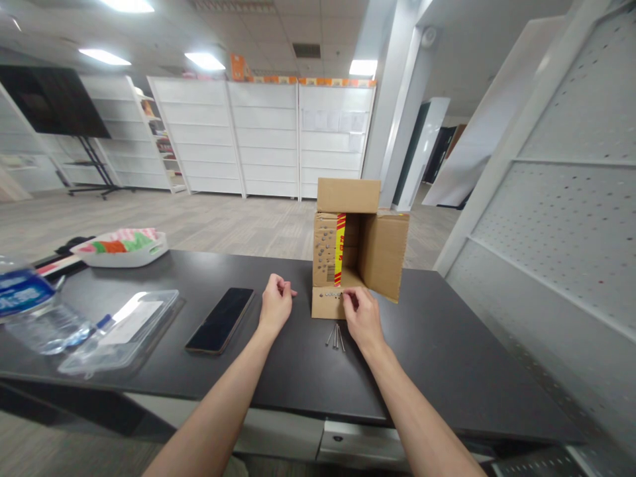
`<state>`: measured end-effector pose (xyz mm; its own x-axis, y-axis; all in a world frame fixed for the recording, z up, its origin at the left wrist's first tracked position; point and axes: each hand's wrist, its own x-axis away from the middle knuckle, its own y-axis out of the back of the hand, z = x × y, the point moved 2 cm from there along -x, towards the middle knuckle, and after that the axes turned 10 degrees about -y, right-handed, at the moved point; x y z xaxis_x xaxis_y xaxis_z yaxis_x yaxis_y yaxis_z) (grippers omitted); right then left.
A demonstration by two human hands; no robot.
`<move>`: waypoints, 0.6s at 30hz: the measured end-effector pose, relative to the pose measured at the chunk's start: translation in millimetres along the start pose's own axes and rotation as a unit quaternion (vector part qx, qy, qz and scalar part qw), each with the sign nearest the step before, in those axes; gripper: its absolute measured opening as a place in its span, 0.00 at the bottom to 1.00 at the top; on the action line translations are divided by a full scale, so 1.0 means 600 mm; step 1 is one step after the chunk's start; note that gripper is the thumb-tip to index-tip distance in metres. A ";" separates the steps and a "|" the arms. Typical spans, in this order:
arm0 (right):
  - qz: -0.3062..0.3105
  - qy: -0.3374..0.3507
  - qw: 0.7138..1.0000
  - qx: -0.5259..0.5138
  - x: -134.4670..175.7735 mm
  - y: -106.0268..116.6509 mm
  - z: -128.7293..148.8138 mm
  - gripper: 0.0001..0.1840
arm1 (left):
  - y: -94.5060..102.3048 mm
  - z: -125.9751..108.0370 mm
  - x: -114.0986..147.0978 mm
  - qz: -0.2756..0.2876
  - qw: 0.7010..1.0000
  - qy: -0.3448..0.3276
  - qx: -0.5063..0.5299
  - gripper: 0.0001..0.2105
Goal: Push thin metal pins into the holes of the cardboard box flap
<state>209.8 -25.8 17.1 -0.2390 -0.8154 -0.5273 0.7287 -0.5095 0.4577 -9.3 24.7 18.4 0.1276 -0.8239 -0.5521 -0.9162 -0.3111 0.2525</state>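
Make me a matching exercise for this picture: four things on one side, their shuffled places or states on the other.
Things:
1. Right hand
2. Phone
3. Metal fasteners
4. White tray

Places or states:
A. Lying loose on the table, in front of the box
B. Holding a pink, green and orange bundle
C. At the box's lower front part
D. Flat, dark-screened, beside the left hand

Pairs: 1-C, 2-D, 3-A, 4-B

On the table (462, 358) the box (352, 252) stands behind the nails (336, 336), the right hand (362, 317) at its lower flap (325, 309) and the left hand (276, 305) to its left, while the phone (221, 320), the case (132, 324) and the bottle (40, 315) follow farther left, the tray (124, 258) behind the case.
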 end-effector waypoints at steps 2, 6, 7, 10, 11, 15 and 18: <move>-0.003 -0.002 1.000 0.002 0.000 0.001 0.000 0.08 | 0.000 -0.001 0.000 0.000 1.000 0.001 -0.003 0.09; -0.001 0.001 1.000 0.005 0.000 0.000 0.000 0.08 | 0.000 -0.002 0.000 -0.003 1.000 0.000 -0.003 0.09; 0.000 0.001 1.000 0.005 0.000 0.000 0.000 0.08 | 0.000 -0.001 0.000 -0.004 1.000 -0.001 -0.001 0.09; -0.002 0.000 1.000 0.004 0.001 -0.001 -0.002 0.08 | -0.001 0.001 0.000 -0.007 1.000 0.002 0.008 0.09; -0.002 0.000 1.000 0.004 0.001 -0.001 -0.002 0.08 | -0.001 0.002 0.000 -0.008 1.000 0.004 0.012 0.09; -0.005 0.004 1.000 0.002 0.002 -0.002 -0.002 0.08 | -0.001 0.004 0.000 -0.008 1.000 0.008 0.019 0.10; -0.004 0.005 1.000 0.000 0.002 -0.003 -0.003 0.09 | -0.001 0.005 0.000 -0.006 1.000 0.007 0.019 0.09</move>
<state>209.2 -25.2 14.2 -0.2389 -0.8080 -0.5386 0.7261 -0.5169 0.4534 -9.8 26.4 16.0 0.1436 -0.8271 -0.5433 -0.9284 -0.3027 0.2156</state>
